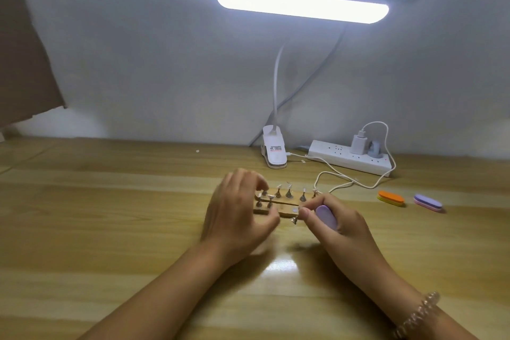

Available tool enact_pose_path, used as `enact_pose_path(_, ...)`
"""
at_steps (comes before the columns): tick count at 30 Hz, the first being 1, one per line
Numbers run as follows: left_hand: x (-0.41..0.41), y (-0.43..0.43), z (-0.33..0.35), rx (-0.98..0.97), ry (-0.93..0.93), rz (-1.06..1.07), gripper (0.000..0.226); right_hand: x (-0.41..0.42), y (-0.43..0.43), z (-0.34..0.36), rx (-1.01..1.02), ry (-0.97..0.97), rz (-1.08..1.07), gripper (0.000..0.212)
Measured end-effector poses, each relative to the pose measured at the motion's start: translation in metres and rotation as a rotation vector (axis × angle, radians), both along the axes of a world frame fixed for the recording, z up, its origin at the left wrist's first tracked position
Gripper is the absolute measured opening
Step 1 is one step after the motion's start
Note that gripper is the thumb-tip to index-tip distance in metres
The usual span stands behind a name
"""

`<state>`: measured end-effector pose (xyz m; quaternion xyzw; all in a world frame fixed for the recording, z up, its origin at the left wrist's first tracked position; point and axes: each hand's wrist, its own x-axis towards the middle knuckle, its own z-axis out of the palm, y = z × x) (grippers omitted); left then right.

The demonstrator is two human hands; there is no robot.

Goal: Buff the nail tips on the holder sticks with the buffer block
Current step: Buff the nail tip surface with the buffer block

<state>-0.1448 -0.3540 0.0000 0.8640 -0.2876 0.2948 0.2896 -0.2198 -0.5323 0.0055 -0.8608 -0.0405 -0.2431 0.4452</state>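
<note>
A wooden holder base (287,203) lies on the table with several small metal holder sticks (288,193) standing in it, each topped by a clear nail tip. My left hand (237,212) curls over the base's left end, fingers at the sticks there, thumb at the front edge. My right hand (336,221) grips a lilac buffer block (325,215) and its fingertips pinch one loose holder stick (294,219) just in front of the base.
An orange-yellow buffer block (390,198) and a lilac-pink one (427,202) lie at the right. Behind stand a white clip lamp (273,150), a power strip (350,157) with a charger, and a white cable (342,182) trailing over the wooden table (110,215).
</note>
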Motion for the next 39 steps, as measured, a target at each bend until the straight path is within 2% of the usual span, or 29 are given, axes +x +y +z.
enact_pose_path(1, -0.007, -0.003, 0.0, 0.021, -0.06, -0.061, 0.025, 0.0, 0.001, 0.0, 0.043, 0.01, 0.003, 0.007)
enact_pose_path(3, -0.018, -0.011, -0.003, 0.071, -0.063, -0.174, 0.022, 0.0, 0.002, 0.001, 0.096, 0.035, 0.007, 0.007)
enact_pose_path(8, -0.017, -0.016, -0.009, 0.05, 0.158, -0.246, 0.021, 0.0, 0.003, -0.001, 0.089, 0.06, 0.022, 0.007)
enact_pose_path(13, -0.005, -0.015, -0.012, -0.085, 0.373, -0.316, 0.004, 0.002, 0.005, 0.001, 0.165, 0.156, 0.012, 0.03)
enact_pose_path(15, -0.002, -0.014, -0.012, -0.128, 0.446, -0.344, 0.006, 0.002, 0.004, 0.0, 0.176, 0.166, -0.001, 0.029)
enact_pose_path(17, 0.001, -0.013, -0.011, -0.166, 0.503, -0.379, 0.006, 0.003, 0.003, -0.002, 0.162, 0.135, -0.02, 0.019)
enact_pose_path(19, 0.0, -0.013, -0.009, -0.181, 0.525, -0.399, 0.012, 0.002, 0.003, -0.003, 0.112, 0.086, -0.042, 0.011)
enact_pose_path(23, -0.002, -0.013, -0.008, -0.184, 0.543, -0.439, 0.016, 0.0, 0.002, -0.003, -0.05, -0.017, -0.102, 0.012)
enact_pose_path(31, -0.002, -0.012, -0.007, -0.17, 0.572, -0.443, 0.02, -0.006, 0.011, -0.01, -0.511, 0.046, -0.004, 0.057)
enact_pose_path(36, -0.003, -0.007, -0.004, -0.106, 0.538, -0.441, 0.022, -0.009, 0.005, -0.013, -0.533, -0.002, 0.027, 0.064)
enact_pose_path(39, -0.005, -0.008, -0.007, 0.048, 0.459, -0.404, 0.019, -0.002, 0.002, -0.011, -0.397, 0.006, -0.001, 0.058)
